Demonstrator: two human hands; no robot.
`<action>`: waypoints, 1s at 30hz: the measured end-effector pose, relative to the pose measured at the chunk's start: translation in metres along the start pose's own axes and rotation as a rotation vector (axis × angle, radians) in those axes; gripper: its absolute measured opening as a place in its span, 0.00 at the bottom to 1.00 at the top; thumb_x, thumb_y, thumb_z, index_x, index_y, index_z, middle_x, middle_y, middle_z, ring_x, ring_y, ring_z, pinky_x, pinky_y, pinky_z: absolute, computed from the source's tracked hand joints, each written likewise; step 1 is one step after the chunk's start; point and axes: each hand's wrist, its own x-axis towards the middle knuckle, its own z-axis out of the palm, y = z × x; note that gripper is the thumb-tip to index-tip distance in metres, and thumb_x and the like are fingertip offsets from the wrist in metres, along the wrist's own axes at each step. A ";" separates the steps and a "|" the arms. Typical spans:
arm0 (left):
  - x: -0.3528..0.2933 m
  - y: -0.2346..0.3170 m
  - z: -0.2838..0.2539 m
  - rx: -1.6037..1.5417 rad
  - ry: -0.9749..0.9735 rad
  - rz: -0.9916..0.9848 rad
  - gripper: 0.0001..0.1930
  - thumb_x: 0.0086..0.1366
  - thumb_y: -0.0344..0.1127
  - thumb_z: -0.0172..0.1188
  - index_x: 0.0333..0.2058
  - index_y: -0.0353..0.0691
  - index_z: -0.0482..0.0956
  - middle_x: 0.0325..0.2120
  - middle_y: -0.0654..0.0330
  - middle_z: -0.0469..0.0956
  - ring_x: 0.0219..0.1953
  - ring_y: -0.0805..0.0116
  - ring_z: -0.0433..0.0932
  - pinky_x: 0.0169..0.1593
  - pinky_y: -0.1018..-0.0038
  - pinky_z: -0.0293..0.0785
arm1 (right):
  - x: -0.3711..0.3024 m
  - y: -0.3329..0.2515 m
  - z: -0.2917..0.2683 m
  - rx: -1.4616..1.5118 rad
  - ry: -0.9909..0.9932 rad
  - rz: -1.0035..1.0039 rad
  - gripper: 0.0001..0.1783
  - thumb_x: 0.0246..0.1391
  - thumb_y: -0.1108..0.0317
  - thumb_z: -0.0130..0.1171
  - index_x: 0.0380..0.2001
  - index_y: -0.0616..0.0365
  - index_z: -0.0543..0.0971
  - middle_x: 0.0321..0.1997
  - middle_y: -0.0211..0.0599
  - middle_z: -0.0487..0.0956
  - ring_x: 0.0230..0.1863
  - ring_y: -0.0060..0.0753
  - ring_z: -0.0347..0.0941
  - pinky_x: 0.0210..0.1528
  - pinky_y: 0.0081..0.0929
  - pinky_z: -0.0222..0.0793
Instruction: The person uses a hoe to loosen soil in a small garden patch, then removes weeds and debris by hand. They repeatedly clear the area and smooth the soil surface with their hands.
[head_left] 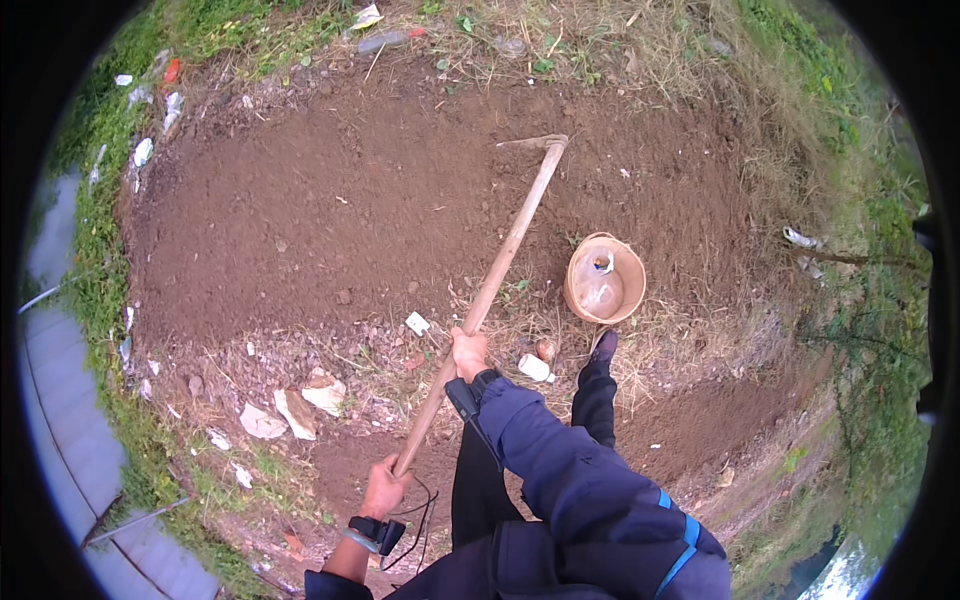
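While the L hand (384,490) is wrapped around the hoe (505,255) near its butt end, the R hand (470,352) grips it farther up. Hoe extends diagonally, w/ blade (528,143) at the far end, above or on bare soil (340,210); contact unclear. Bucket (630,270), w/ clear plastic inside, stands R of hoe, near shoe (604,346). White bottle (535,368) lies btwn R hand & shoe.
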 end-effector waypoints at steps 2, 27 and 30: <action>-0.018 -0.014 0.002 0.032 0.033 -0.017 0.14 0.55 0.32 0.61 0.40 0.35 0.77 0.21 0.58 0.76 0.25 0.72 0.75 0.30 0.71 0.71 | -0.014 0.019 -0.007 0.079 -0.090 0.000 0.12 0.46 0.67 0.62 0.27 0.66 0.76 0.23 0.38 0.77 0.24 0.28 0.73 0.28 0.30 0.66; 0.032 0.083 0.048 0.523 -0.047 0.233 0.21 0.55 0.32 0.58 0.48 0.39 0.66 0.25 0.37 0.76 0.32 0.34 0.76 0.36 0.48 0.71 | 0.058 -0.038 -0.095 0.535 -0.215 0.046 0.08 0.47 0.67 0.55 0.22 0.59 0.71 0.17 0.31 0.70 0.17 0.30 0.67 0.21 0.30 0.65; 0.002 0.054 0.034 0.574 -0.066 0.219 0.21 0.54 0.31 0.58 0.47 0.40 0.64 0.23 0.38 0.77 0.30 0.35 0.76 0.35 0.47 0.72 | 0.019 -0.010 -0.093 0.641 -0.264 0.181 0.07 0.47 0.69 0.54 0.21 0.57 0.68 0.16 0.32 0.66 0.15 0.33 0.65 0.17 0.34 0.62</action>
